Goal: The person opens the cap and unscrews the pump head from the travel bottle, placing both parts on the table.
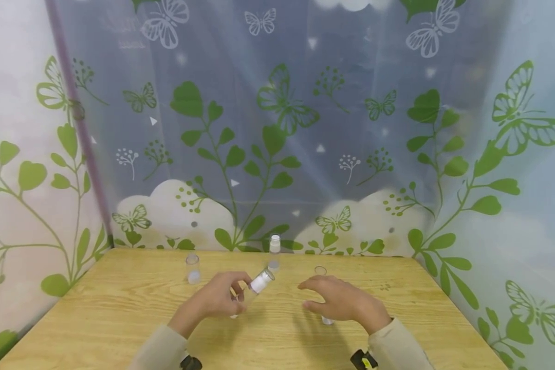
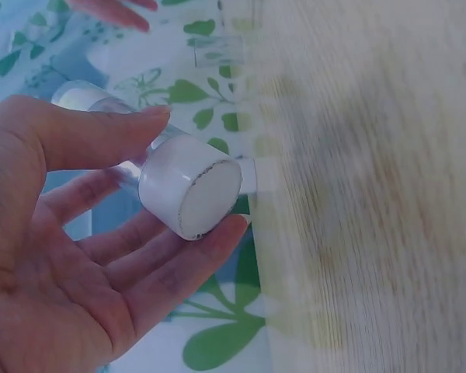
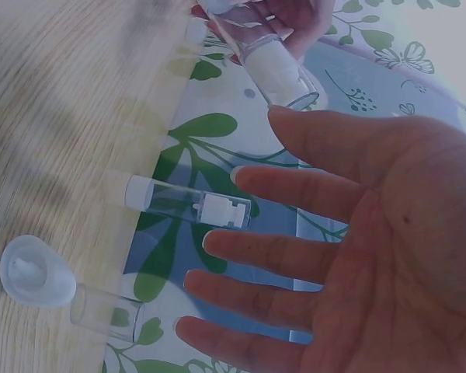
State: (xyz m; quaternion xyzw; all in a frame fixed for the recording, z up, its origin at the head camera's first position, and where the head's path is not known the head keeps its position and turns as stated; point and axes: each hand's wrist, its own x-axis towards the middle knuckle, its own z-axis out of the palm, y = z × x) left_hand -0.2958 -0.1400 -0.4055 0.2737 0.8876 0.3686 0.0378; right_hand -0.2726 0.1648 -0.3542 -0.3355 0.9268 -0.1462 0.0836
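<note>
My left hand (image 1: 219, 295) holds a clear pump bottle (image 1: 261, 281) tilted above the table, the thumb on one side and fingers on the other. Its white base (image 2: 190, 186) faces the left wrist camera, while the end with the white pump under a clear cap points toward my right hand. That right hand (image 1: 339, 298) hovers with fingers spread and nothing in them. Below it on the table are a white cup-like piece (image 3: 35, 272) and a clear cylinder (image 3: 109, 311), partly hidden by the hand in the head view.
Another clear pump bottle (image 1: 275, 245) with a white top stands near the table's back edge. A clear cylinder with a white bottom (image 1: 192, 270) stands at the back left. The wooden table (image 1: 120, 303) meets a leaf-and-butterfly printed curtain (image 1: 259, 154) behind and at both sides.
</note>
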